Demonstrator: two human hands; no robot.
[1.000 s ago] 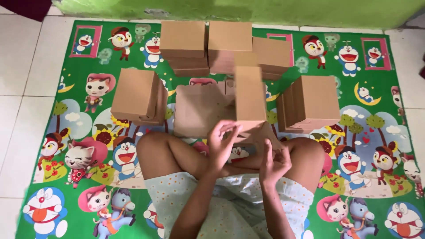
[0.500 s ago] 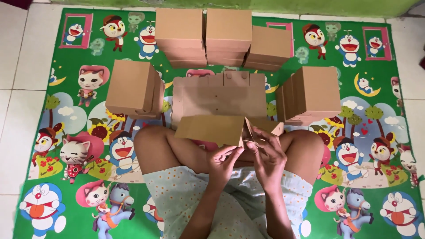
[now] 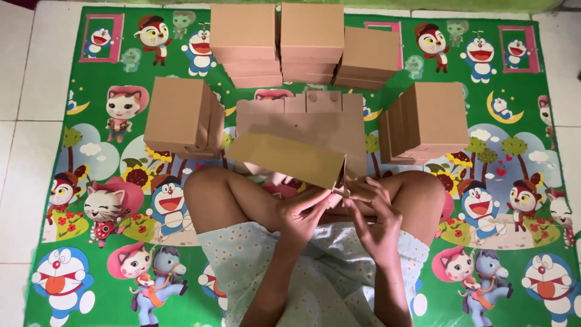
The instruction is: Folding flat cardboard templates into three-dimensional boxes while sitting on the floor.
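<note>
I sit cross-legged on a green cartoon play mat [image 3: 91, 254]. Both hands hold a long brown cardboard box [image 3: 284, 158] lying sideways above my knees, tilted down to the right. My left hand [image 3: 305, 212] grips its near edge from below. At the box's right end, my right hand [image 3: 372, 209] pinches a small flap. Beyond the box a stack of flat unfolded cardboard blanks [image 3: 321, 118] lies on the mat.
Folded brown boxes surround me: a stack at left [image 3: 181, 115], a stack at right [image 3: 430, 121], and three stacks at the back [image 3: 242, 36], [image 3: 311, 36], [image 3: 369, 57]. White floor tiles [image 3: 18, 91] border the mat.
The box stood upright in my hands a second ago. It has been tipped over to lie sideways and lowered toward my lap, and both hands have shifted to its right end.
</note>
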